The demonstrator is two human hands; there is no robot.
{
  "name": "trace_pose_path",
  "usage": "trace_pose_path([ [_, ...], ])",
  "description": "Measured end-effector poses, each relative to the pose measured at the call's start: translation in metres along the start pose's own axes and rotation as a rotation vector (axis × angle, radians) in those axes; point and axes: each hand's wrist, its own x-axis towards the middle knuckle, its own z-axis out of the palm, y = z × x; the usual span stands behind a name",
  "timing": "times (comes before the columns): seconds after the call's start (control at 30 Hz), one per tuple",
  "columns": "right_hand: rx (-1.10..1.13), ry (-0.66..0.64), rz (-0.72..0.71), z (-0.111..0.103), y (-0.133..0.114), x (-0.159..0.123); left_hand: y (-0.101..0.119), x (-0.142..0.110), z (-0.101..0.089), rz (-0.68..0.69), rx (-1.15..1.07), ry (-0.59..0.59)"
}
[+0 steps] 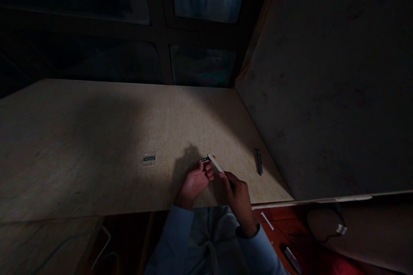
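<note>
Near the front of the table, my left hand [196, 182] pinches a small dark piece with light marks [205, 160], which looks like a razor cartridge. My right hand [237, 191] is closed around a slim white stick [216, 164] with a rounded tip. That tip lies over the right end of the dark piece; whether they touch I cannot tell. To the left, a small clear holder with a dark and teal bar [149, 159] rests on the table. On the right lies a dark razor-like tool [259, 162], its short crosspiece at the far end.
The pale table [106, 129] meets a patterned panel [322, 94] along its right side. Dark window frames [161, 30] stand behind it. Below the front edge are a white cable [108, 240], a white strip [267, 221] and a dark cord [335, 234]. The room is dim.
</note>
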Motion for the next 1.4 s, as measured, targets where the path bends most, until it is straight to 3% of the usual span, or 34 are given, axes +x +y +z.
trace_pose_path([
  [0.13, -0.003, 0.042, 0.009, -0.004, 0.000, 0.000, 0.000, -0.001, 0.003, 0.013, 0.005, -0.020],
  [0.33, 0.089, -0.096, -0.038, 0.000, -0.007, 0.000, 0.002, -0.003, 0.003, 0.025, 0.073, 0.035],
  [0.57, 0.019, 0.009, -0.001, -0.004, 0.001, 0.002, 0.003, -0.002, 0.000, 0.034, 0.041, -0.060],
  [0.77, 0.138, -0.119, -0.055, 0.001, -0.001, -0.001, 0.002, -0.001, -0.003, 0.066, 0.109, -0.002],
  [1.03, 0.203, -0.148, -0.040, -0.002, 0.005, -0.001, 0.001, 0.000, -0.003, 0.061, 0.111, -0.013],
  [1.27, 0.197, -0.048, 0.047, -0.009, 0.020, -0.001, 0.001, -0.002, 0.000, 0.061, 0.051, -0.071],
  [1.4, 0.230, -0.083, 0.033, -0.006, 0.017, -0.003, 0.001, -0.001, -0.001, 0.057, 0.061, -0.058],
])
